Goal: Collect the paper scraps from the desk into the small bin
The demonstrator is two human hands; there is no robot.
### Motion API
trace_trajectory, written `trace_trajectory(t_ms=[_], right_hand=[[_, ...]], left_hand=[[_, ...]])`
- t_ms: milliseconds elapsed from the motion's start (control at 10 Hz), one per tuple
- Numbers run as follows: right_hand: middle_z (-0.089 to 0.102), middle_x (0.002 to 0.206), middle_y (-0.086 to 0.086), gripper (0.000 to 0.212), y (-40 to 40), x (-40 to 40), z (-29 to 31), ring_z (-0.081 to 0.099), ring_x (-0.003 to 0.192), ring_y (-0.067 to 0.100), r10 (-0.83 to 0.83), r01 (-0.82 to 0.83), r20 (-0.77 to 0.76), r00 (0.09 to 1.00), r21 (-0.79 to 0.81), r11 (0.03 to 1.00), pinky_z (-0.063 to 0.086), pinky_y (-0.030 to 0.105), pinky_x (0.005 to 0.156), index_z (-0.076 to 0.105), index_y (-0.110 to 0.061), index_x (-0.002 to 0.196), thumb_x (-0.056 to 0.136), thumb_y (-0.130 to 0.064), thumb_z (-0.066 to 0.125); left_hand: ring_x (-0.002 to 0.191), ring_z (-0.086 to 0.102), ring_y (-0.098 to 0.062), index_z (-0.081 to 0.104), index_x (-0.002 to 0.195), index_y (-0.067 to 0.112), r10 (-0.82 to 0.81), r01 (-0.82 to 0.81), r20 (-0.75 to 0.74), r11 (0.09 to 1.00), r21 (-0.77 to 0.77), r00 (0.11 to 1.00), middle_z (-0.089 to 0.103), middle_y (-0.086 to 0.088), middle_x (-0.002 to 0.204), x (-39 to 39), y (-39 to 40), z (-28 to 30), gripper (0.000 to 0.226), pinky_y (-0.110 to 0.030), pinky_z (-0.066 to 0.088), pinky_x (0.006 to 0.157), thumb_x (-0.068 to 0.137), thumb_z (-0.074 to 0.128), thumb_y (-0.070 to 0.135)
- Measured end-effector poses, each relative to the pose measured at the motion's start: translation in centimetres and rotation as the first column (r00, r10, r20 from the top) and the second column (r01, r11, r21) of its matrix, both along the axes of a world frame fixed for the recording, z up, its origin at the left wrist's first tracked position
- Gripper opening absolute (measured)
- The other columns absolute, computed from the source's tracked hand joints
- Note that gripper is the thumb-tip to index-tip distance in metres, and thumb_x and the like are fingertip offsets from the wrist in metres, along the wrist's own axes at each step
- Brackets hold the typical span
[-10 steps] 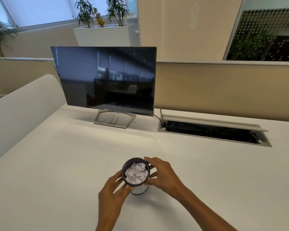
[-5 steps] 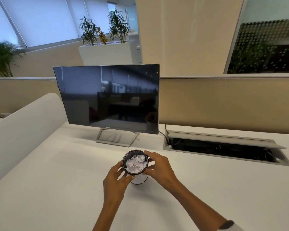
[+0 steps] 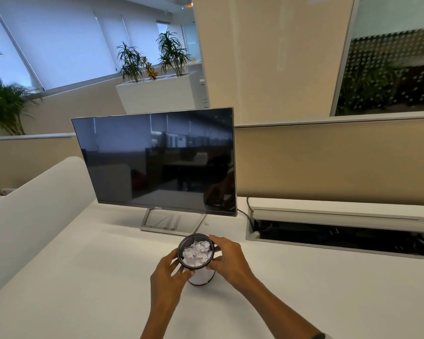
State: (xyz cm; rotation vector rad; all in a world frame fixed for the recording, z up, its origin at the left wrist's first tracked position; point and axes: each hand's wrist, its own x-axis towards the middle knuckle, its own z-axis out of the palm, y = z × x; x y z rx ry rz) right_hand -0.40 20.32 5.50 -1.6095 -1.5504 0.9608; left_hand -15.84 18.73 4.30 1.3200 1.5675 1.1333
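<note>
A small round bin (image 3: pixel 201 277) with a dark mesh rim and white lower wall stands upright on the white desk (image 3: pixel 83 277), in front of the monitor stand. White paper scraps (image 3: pixel 195 253) fill it close to the rim. My left hand (image 3: pixel 168 277) cups the bin's left side, fingers against the rim. On the other side my right hand (image 3: pixel 230 261) wraps the right wall, thumb at the rim's far edge. No loose scraps show on the desk surface.
A dark Dell monitor (image 3: pixel 157 162) on a metal stand (image 3: pixel 171 222) sits just behind the bin. An open cable tray (image 3: pixel 340 231) lies in the desk at the right. A white curved divider (image 3: pixel 30 216) borders the left side, a beige partition (image 3: pixel 328 162) the back.
The bin and both hands have slid away from me toward the monitor, and the view has tilted upward. Both hands keep their hold on the bin.
</note>
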Motion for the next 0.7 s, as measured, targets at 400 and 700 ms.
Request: trace_trajectory(t_ms=[400, 700], right_hand=[[0.050, 0.138, 0.009, 0.061, 0.3, -0.3, 0.0, 0.050, 0.122, 0.026, 0.017, -0.017, -0.003, 1.000, -0.048, 0.999, 0.048, 0.039, 0.100, 0.046, -0.014, 0.134, 0.079, -0.009, 0.071], [0.047, 0.137, 0.005, 0.071, -1.1, 1.0, 0.0, 0.052, 0.114, 0.016, -0.006, 0.004, -0.032, 0.999, -0.080, 0.997, 0.051, 0.027, 0.088, 0.040, -0.019, 0.137, 0.076, -0.006, 0.073]], left_hand=[[0.095, 0.061, -0.019, 0.056, 0.118, 0.012, 0.015, -0.015, -0.015, 1.000, -0.025, 1.000, 0.064, -0.009, 0.108, 0.1, 0.1, -0.6, 0.055, -0.008, 0.044, 0.064, 0.068, 0.073, -0.005], [0.118, 0.050, -0.039, 0.039, 0.133, 0.000, 0.153, -0.153, -0.184, 0.988, 0.011, 0.971, 0.043, -0.020, 0.138, 0.7, -1.3, -0.7, 0.059, -0.045, 0.043, 0.096, 0.078, 0.053, -0.017]])
